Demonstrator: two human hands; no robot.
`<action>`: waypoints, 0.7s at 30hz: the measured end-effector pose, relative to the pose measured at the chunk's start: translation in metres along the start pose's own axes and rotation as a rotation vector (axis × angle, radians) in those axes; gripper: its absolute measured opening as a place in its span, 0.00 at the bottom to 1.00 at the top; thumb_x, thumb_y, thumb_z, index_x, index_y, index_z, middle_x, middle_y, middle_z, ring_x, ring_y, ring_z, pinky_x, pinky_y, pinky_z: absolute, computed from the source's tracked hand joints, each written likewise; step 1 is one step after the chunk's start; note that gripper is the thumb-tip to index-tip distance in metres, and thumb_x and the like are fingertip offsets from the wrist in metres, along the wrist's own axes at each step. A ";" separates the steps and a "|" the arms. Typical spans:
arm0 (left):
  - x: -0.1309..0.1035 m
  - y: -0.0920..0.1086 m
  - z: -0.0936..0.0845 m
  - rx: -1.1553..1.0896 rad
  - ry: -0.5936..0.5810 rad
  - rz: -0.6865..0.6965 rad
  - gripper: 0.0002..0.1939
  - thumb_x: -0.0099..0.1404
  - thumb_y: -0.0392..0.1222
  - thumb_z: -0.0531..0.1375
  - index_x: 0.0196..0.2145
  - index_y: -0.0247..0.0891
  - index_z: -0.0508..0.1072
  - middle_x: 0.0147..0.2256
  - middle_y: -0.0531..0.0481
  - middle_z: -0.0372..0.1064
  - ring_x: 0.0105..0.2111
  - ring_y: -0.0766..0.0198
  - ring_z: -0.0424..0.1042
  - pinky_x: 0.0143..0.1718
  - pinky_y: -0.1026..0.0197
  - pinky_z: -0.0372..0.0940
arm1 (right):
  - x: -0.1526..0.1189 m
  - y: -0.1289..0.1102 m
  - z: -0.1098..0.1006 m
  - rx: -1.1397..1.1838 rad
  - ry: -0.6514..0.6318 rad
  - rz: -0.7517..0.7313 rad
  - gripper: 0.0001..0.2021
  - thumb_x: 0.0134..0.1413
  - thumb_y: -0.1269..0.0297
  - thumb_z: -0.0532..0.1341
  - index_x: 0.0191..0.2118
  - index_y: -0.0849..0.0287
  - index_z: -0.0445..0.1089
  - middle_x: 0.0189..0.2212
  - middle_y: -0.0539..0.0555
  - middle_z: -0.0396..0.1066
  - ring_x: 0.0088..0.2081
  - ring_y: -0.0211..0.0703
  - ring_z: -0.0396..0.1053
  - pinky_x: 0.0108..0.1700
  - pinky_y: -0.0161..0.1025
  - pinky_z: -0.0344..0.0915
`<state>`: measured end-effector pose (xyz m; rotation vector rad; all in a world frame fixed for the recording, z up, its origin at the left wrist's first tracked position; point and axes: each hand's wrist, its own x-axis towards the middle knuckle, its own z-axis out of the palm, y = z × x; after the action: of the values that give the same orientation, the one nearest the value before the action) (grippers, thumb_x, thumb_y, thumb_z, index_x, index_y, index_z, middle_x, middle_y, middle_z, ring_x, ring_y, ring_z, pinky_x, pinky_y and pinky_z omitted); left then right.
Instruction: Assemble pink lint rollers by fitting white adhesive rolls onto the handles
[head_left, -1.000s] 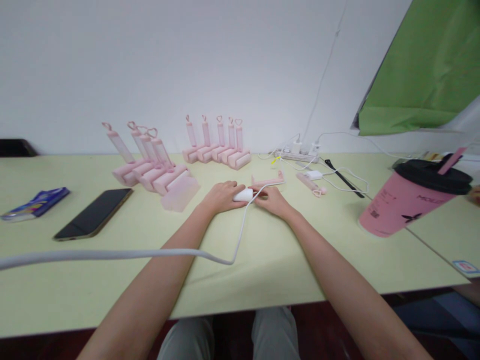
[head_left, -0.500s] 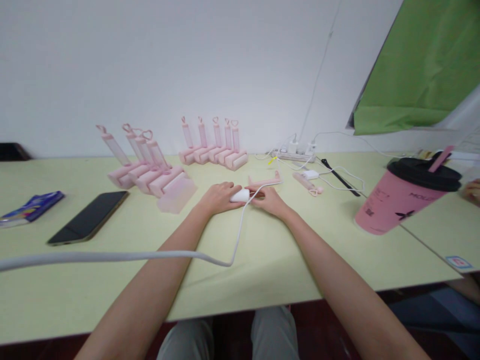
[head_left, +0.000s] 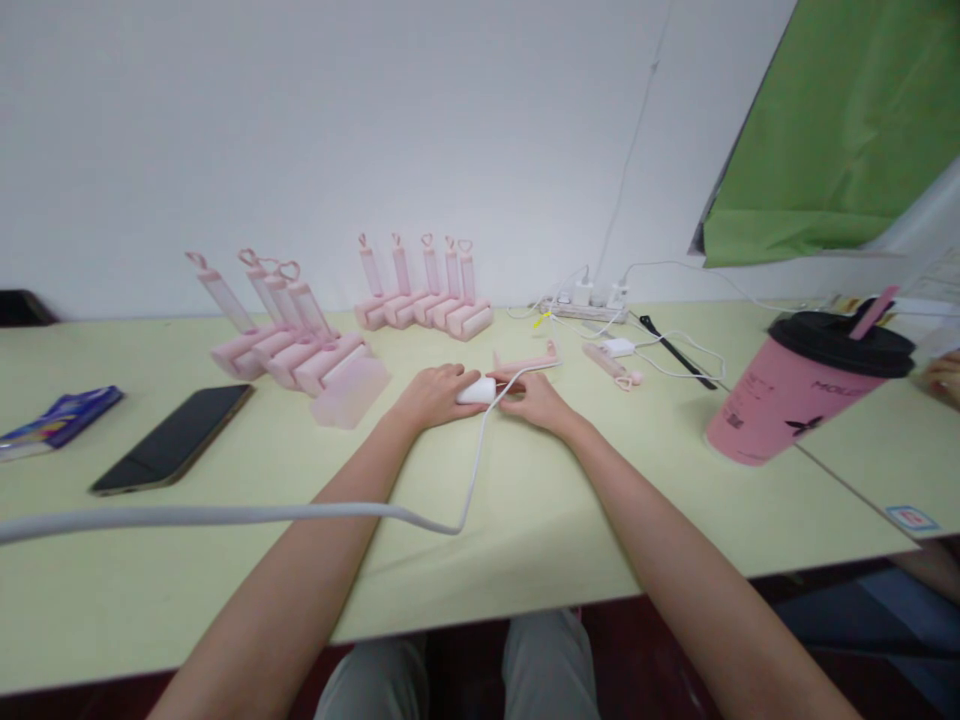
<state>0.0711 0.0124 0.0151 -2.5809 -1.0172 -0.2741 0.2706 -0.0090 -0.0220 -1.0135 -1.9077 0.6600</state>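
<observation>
Head view: the white cylinder [head_left: 477, 391] lies on the counter [head_left: 495, 560] between the two hands. The left hand [head_left: 435, 395] has its fingers curled round the cylinder's left part, holding it. The right hand [head_left: 536, 398] has its fingers drawn narrow at the cylinder's right end; whether they pinch something small there cannot be told, as the cable [head_left: 474, 470] crosses in front.

As for progress, behind the cylinder stands a back row [head_left: 439, 312] of five pink pieces, each with an upright tube; left of it is a side row [head_left: 300, 355] with four tubes up. These look finished. The clear block [head_left: 351, 393], left of the cylinder at the near end of the side row, shows no tube standing on it. The bracket [head_left: 525, 362], just beyond the cylinder to its right, and the loose tube [head_left: 609, 363], farther right, lie apart and unjoined. The cylinder, judging by the hands, is the piece being worked on, not yet finished.
</observation>
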 end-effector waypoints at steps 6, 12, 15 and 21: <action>0.001 0.000 0.001 0.006 -0.004 0.007 0.23 0.60 0.61 0.48 0.43 0.42 0.66 0.34 0.46 0.66 0.35 0.59 0.67 0.32 0.61 0.57 | -0.001 -0.005 -0.002 -0.070 0.016 -0.064 0.23 0.41 0.73 0.60 0.48 0.61 0.69 0.42 0.54 0.72 0.41 0.42 0.70 0.47 0.39 0.65; 0.001 0.000 0.001 0.012 -0.001 0.003 0.23 0.60 0.61 0.47 0.42 0.42 0.66 0.34 0.46 0.66 0.35 0.59 0.67 0.32 0.61 0.56 | -0.001 -0.008 -0.002 -0.099 0.022 -0.056 0.23 0.41 0.74 0.59 0.48 0.60 0.70 0.42 0.54 0.73 0.40 0.41 0.70 0.47 0.38 0.65; 0.001 0.000 0.000 0.010 0.002 0.003 0.23 0.60 0.61 0.47 0.43 0.42 0.66 0.34 0.46 0.66 0.35 0.59 0.67 0.32 0.61 0.57 | -0.001 -0.005 -0.001 -0.114 0.037 -0.044 0.23 0.42 0.73 0.60 0.48 0.60 0.69 0.42 0.54 0.72 0.41 0.42 0.70 0.47 0.39 0.65; 0.000 0.000 0.000 -0.005 0.001 -0.026 0.26 0.60 0.63 0.46 0.43 0.42 0.66 0.35 0.45 0.66 0.35 0.59 0.67 0.33 0.61 0.57 | 0.000 0.003 -0.001 -0.129 0.046 -0.022 0.23 0.43 0.69 0.60 0.50 0.64 0.68 0.41 0.57 0.73 0.39 0.43 0.70 0.46 0.40 0.66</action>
<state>0.0715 0.0124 0.0155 -2.5731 -1.0511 -0.2854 0.2730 -0.0076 -0.0237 -1.0778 -1.9381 0.5024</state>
